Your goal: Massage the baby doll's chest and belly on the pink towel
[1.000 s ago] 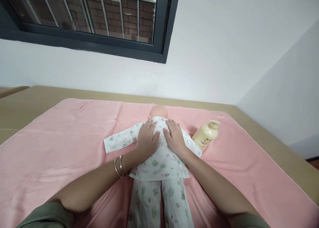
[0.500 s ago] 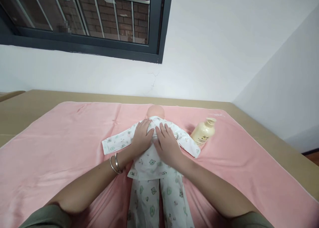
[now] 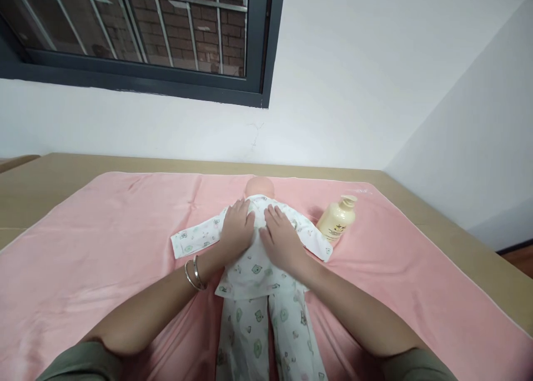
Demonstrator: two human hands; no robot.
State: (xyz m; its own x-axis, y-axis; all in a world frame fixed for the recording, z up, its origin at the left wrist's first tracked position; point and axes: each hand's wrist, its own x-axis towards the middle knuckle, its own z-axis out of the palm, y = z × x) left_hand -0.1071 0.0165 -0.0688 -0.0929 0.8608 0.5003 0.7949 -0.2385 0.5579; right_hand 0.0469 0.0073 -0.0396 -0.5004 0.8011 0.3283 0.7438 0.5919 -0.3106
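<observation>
A baby doll (image 3: 260,186) in white printed pyjamas lies stretched out on a pink blanket (image 3: 125,231), its bald head away from me and its sleeves spread to both sides. On the left of its upper body, my left hand (image 3: 238,229) rests flat, fingers extended toward the head. My right hand (image 3: 283,241) lies flat on the right of the pyjama top (image 3: 254,278), fingers likewise straight. Neither hand grips anything. The pyjama trousers (image 3: 258,331) stretch toward me between my forearms. The doll's face is not visible.
A cream pump bottle (image 3: 338,219) stands on the blanket by the doll's right-hand sleeve. The blanket covers most of a wooden surface (image 3: 441,231). Behind it rises a white wall (image 3: 333,92) with a dark-framed, barred window (image 3: 166,31) at upper left.
My hands have shifted slightly apart on the doll's upper body, widening the gap between them. Both stay flat. The view has moved slightly.
</observation>
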